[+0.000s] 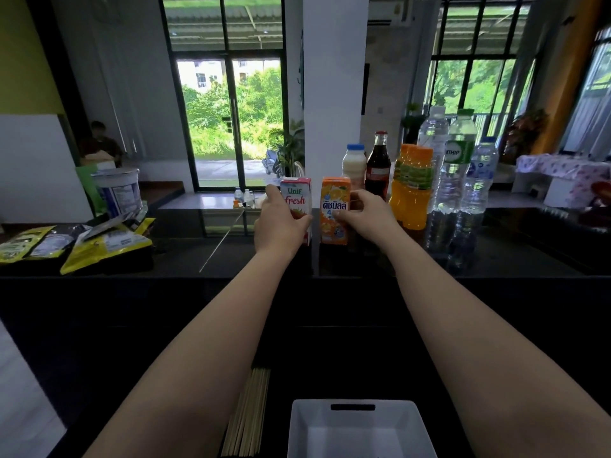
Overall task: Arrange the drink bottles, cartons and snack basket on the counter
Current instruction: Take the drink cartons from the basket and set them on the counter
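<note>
On the black counter (231, 256) two small cartons stand upright side by side. My left hand (281, 223) grips the red-and-white Unif Fresh carton (297, 196) from its left side. My right hand (363, 214) grips the orange carton (334, 206) from its right side. Just behind and to the right stand a white milk bottle (354, 165), a dark cola bottle (378, 163), orange juice bottles (413, 186) and three clear water bottles (458, 170). A basket lined with yellow snack packets (99, 242) sits at the counter's left end.
A white plastic tub (119, 190) stands behind the snack packets. Below the counter, close to me, are a white rectangular tray (360, 431) and a bundle of wooden skewers (248, 414). A person sits far back on the left.
</note>
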`<action>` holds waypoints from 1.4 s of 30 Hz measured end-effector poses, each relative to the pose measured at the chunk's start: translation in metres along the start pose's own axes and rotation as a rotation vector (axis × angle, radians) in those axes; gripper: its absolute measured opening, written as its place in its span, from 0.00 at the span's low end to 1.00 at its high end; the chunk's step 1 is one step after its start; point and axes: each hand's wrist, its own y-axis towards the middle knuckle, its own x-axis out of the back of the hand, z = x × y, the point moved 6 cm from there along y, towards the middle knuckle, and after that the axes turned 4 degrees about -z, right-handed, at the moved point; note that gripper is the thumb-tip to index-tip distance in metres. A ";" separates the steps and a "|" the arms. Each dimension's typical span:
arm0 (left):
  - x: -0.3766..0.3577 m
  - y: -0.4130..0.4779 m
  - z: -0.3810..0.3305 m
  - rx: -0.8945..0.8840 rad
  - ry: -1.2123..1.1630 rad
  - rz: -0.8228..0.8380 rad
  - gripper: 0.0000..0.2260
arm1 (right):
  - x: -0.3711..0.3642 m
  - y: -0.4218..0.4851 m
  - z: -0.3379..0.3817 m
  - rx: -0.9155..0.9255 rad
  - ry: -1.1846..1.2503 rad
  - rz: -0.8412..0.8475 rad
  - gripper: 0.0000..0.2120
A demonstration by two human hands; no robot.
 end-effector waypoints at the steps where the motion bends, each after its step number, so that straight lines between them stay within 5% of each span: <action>1: -0.003 0.007 0.002 0.012 0.007 0.008 0.24 | -0.005 0.006 0.001 0.003 -0.015 -0.006 0.20; 18: -0.073 0.111 0.035 0.075 0.088 0.120 0.28 | -0.049 0.101 -0.015 0.032 -0.153 -0.016 0.18; 23: -0.057 0.122 0.028 0.017 0.018 0.192 0.32 | -0.023 0.097 0.005 0.114 -0.166 -0.210 0.27; 26: -0.045 0.132 0.013 -0.113 0.024 0.212 0.35 | -0.015 0.100 0.030 0.305 -0.335 -0.208 0.31; 31: -0.050 0.144 0.002 -0.221 0.163 0.344 0.28 | -0.036 0.113 0.055 0.441 -0.838 0.067 0.39; 36: -0.057 0.153 0.003 -0.272 0.246 0.350 0.23 | -0.045 0.131 0.058 0.406 -1.015 0.220 0.17; 42: -0.073 0.162 0.004 -0.294 0.268 0.302 0.22 | -0.050 0.145 0.050 0.435 -1.003 0.213 0.15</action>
